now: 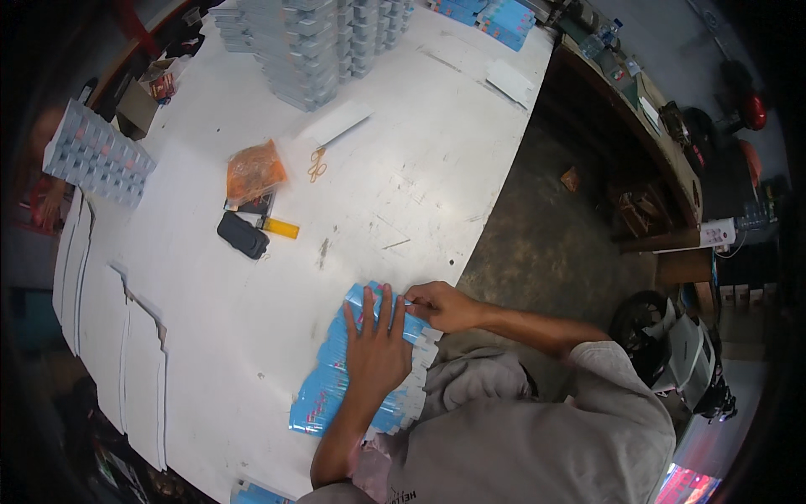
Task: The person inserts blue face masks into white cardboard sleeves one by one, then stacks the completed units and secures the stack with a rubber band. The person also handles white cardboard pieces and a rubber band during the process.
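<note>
A fanned stack of flat blue printed carton blanks (pixel 315 393) with pale notched flaps lies at the table's near right edge, in front of my body. My left hand (pixel 379 349) is spread flat on top of it, fingers apart and pointing away from me. At the stack's far right corner my right hand (pixel 438 306) is closed, thumb and fingers pinching the edge of a blank. What lies deeper between those fingertips is too small to make out.
On the white table (pixel 361 227) lie a black case (pixel 243 234), a yellow lighter (pixel 280 228), an orange pouch (pixel 255 173) and orange-handled scissors (pixel 316 165). Tall stacks of grey-blue card pieces (pixel 298 50) stand at the back. White sheets (pixel 138 370) lie left; a motorcycle (pixel 684 353) stands right.
</note>
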Action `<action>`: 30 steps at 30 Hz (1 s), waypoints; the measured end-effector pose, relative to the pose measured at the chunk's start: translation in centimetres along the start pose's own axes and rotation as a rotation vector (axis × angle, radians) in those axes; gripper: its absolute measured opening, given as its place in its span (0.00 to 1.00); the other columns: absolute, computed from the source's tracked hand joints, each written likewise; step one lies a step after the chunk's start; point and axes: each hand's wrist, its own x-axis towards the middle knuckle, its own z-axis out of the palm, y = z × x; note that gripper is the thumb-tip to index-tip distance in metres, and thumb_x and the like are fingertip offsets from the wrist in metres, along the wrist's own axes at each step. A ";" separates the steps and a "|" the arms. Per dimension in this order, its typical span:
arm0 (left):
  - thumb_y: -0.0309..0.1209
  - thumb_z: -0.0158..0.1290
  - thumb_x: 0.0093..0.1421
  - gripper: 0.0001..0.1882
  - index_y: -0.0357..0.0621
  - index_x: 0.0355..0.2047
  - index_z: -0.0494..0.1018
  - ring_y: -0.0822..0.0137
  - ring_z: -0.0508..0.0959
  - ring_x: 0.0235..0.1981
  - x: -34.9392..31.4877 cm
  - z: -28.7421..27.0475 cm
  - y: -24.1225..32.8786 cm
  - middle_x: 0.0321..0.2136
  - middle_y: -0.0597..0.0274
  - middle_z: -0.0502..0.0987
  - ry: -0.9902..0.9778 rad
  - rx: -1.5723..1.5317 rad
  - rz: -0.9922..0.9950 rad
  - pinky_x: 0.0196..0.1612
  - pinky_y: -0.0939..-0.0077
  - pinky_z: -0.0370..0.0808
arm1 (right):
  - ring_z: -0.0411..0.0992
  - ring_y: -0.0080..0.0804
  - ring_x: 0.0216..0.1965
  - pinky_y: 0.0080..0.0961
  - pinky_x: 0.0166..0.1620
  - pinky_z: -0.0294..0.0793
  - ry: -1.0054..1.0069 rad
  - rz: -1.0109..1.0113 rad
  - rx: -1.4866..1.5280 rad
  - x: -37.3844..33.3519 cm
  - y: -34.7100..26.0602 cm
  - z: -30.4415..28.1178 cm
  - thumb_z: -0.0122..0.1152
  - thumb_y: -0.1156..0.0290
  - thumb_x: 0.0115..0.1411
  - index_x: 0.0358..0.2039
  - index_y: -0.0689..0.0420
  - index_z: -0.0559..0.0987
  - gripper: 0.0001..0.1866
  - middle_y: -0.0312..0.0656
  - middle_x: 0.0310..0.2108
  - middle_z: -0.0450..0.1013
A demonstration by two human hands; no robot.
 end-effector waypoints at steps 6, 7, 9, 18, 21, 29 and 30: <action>0.37 0.54 0.60 0.37 0.32 0.68 0.64 0.38 0.54 0.75 0.2 0.3 -0.6 0.73 0.37 0.58 -0.041 -0.037 -0.009 0.74 0.28 0.42 | 0.79 0.52 0.35 0.44 0.42 0.76 -0.176 -0.118 -0.065 1.3 -0.5 -1.7 0.61 0.67 0.66 0.40 0.63 0.82 0.11 0.55 0.32 0.80; 0.39 0.55 0.60 0.37 0.32 0.68 0.65 0.39 0.56 0.75 0.3 0.4 -0.7 0.72 0.37 0.60 -0.067 -0.027 -0.005 0.74 0.30 0.43 | 0.79 0.52 0.35 0.45 0.42 0.77 -0.223 -0.102 -0.109 1.7 -0.3 -2.2 0.62 0.67 0.66 0.40 0.63 0.82 0.11 0.55 0.31 0.80; 0.44 0.56 0.61 0.38 0.31 0.66 0.67 0.41 0.58 0.74 0.4 -0.7 -0.3 0.71 0.37 0.62 -0.037 -0.143 -0.033 0.75 0.33 0.45 | 0.79 0.51 0.34 0.45 0.43 0.78 -0.029 -0.067 -0.318 3.8 0.4 -6.6 0.62 0.66 0.65 0.41 0.61 0.83 0.11 0.54 0.31 0.80; 0.44 0.57 0.64 0.34 0.36 0.65 0.70 0.43 0.65 0.71 0.8 0.7 -1.1 0.69 0.40 0.66 -0.006 -0.089 -0.003 0.72 0.41 0.55 | 0.75 0.56 0.59 0.42 0.62 0.75 1.170 0.114 -1.022 11.7 16.3 -42.3 0.61 0.65 0.66 0.68 0.57 0.70 0.30 0.55 0.59 0.75; 0.41 0.55 0.65 0.33 0.34 0.66 0.69 0.43 0.65 0.71 0.8 0.1 -0.2 0.69 0.40 0.66 0.012 -0.161 -0.050 0.72 0.43 0.56 | 0.80 0.56 0.47 0.45 0.53 0.79 1.116 0.160 -0.801 12.8 14.8 -40.6 0.60 0.67 0.67 0.62 0.51 0.77 0.23 0.53 0.44 0.83; 0.43 0.50 0.70 0.32 0.31 0.66 0.68 0.42 0.64 0.71 0.5 -0.3 -0.7 0.68 0.40 0.67 0.060 -0.161 -0.078 0.72 0.42 0.55 | 0.74 0.51 0.35 0.44 0.43 0.74 0.482 -0.348 -0.451 5.7 2.7 -12.4 0.55 0.81 0.64 0.64 0.56 0.75 0.27 0.52 0.34 0.76; 0.43 0.50 0.70 0.31 0.31 0.65 0.68 0.42 0.64 0.71 0.4 0.0 -0.8 0.68 0.40 0.67 0.067 -0.150 -0.074 0.72 0.42 0.55 | 0.74 0.53 0.42 0.47 0.46 0.72 0.415 -0.285 -0.423 4.6 2.0 -9.9 0.56 0.79 0.63 0.62 0.59 0.76 0.25 0.53 0.39 0.76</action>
